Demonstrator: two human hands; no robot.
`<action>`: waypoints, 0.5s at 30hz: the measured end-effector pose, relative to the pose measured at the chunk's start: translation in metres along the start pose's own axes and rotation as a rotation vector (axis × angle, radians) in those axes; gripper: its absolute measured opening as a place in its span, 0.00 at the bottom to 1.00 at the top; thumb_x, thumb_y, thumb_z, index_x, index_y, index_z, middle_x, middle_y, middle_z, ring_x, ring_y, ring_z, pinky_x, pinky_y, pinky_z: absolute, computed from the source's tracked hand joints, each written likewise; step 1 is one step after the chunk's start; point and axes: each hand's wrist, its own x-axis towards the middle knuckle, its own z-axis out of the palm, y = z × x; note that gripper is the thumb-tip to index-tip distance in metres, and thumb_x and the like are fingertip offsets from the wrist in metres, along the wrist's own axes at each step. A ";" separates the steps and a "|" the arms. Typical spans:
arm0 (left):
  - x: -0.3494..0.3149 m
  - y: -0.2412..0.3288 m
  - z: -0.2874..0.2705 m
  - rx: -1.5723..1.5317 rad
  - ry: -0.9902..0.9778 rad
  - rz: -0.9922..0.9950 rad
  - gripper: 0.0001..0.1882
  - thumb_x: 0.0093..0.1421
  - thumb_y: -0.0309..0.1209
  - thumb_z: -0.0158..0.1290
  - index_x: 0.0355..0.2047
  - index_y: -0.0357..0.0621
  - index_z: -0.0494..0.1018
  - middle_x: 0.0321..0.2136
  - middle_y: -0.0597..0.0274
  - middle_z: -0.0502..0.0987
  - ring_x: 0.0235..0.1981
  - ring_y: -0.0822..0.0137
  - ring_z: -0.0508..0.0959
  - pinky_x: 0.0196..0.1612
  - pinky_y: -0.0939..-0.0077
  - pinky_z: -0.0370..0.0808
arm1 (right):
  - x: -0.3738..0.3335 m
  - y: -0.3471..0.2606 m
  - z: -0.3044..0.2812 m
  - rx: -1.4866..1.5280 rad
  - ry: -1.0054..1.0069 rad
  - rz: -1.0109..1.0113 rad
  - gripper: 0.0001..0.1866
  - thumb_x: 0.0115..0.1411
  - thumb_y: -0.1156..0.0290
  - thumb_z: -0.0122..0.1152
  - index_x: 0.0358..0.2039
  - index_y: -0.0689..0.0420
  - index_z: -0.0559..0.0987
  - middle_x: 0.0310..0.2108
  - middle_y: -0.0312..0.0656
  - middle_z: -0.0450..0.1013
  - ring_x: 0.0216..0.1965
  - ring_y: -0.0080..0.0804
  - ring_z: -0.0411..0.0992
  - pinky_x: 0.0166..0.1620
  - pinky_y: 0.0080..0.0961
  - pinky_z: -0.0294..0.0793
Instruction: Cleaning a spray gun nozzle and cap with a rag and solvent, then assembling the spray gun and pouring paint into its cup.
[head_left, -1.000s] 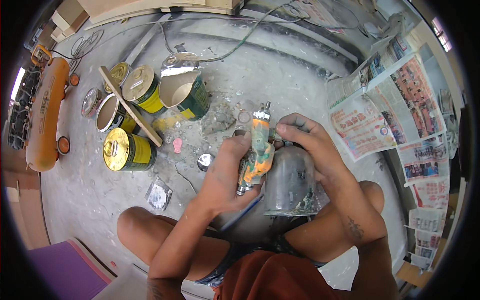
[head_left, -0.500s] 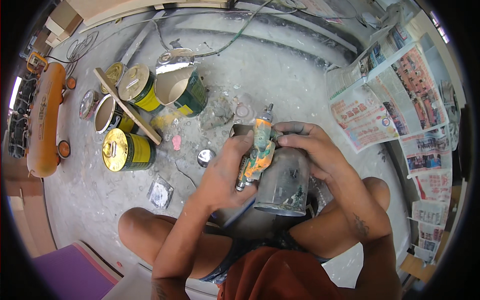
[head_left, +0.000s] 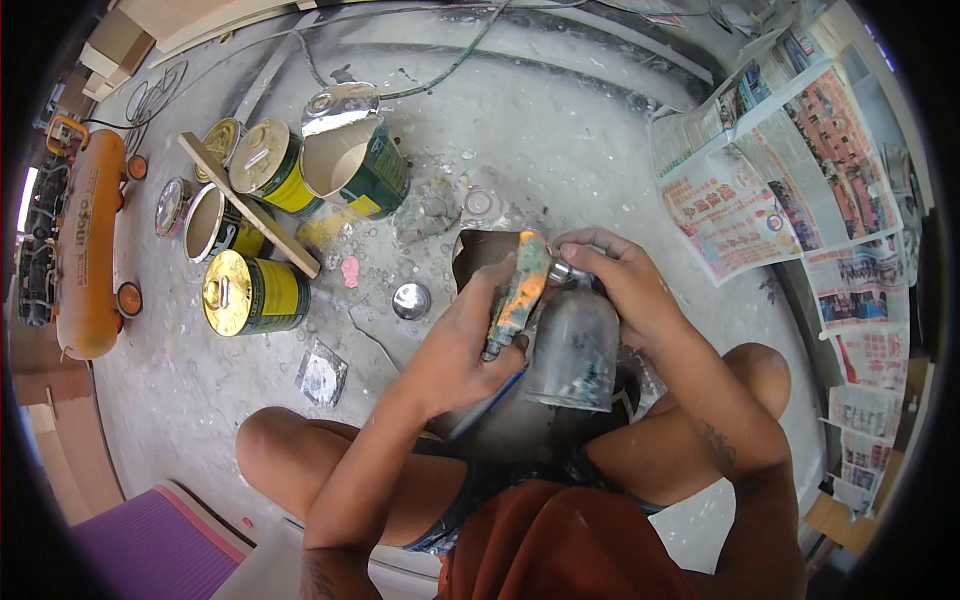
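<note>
A paint-smeared spray gun (head_left: pixel 520 295), orange and green over metal, is gripped by my left hand (head_left: pixel 465 345), fingers wrapped round its body. Its greyish, cloudy cup (head_left: pixel 574 350) hangs to the right of the gun, stained with dark green paint, its wide end toward me. With thumb and fingers, my right hand (head_left: pixel 610 270) pinches the metal fitting at the cup's narrow end, beside the gun. Behind my left hand, an open dark container (head_left: pixel 480 250) shows in part. A blue stick-like thing (head_left: pixel 487 405) lies below the left hand, partly hidden.
Several paint cans, one a yellow-lidded can (head_left: pixel 257 293), stand at the left, with a wooden stick (head_left: pixel 250 208) across them. An orange air compressor (head_left: pixel 92 245) is at far left. Newspaper sheets (head_left: pixel 800 190) cover the right side. A hose (head_left: pixel 440 85) crosses the far floor.
The spray gun has turned in my left hand, showing its narrow side. The cup has tilted and shifted slightly away from me. My right fingers have moved round the fitting.
</note>
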 end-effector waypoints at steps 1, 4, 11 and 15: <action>0.000 0.000 -0.001 0.112 -0.022 0.046 0.40 0.52 0.24 0.57 0.63 0.34 0.52 0.57 0.42 0.66 0.60 0.49 0.68 0.63 0.64 0.62 | 0.001 0.000 0.000 0.032 0.006 0.013 0.17 0.62 0.67 0.63 0.44 0.68 0.78 0.35 0.44 0.77 0.32 0.27 0.78 0.34 0.25 0.81; 0.000 0.002 -0.005 0.277 -0.061 0.107 0.43 0.50 0.25 0.60 0.63 0.33 0.52 0.59 0.37 0.63 0.62 0.43 0.65 0.63 0.61 0.62 | -0.001 -0.004 0.001 0.073 -0.003 0.083 0.18 0.62 0.64 0.63 0.46 0.66 0.77 0.36 0.44 0.77 0.31 0.28 0.78 0.34 0.26 0.81; -0.004 -0.010 0.000 0.055 -0.081 0.086 0.56 0.44 0.37 0.73 0.64 0.32 0.47 0.60 0.37 0.61 0.63 0.43 0.63 0.64 0.60 0.63 | -0.019 -0.025 0.016 0.015 0.030 0.274 0.21 0.61 0.56 0.65 0.45 0.61 0.77 0.34 0.41 0.77 0.31 0.28 0.79 0.34 0.26 0.81; -0.005 -0.019 0.017 0.003 -0.004 0.059 0.62 0.39 0.40 0.76 0.65 0.33 0.46 0.61 0.37 0.61 0.64 0.48 0.63 0.65 0.60 0.62 | -0.008 -0.004 0.004 0.127 -0.039 0.204 0.20 0.61 0.58 0.66 0.44 0.60 0.77 0.33 0.41 0.77 0.31 0.28 0.78 0.33 0.27 0.81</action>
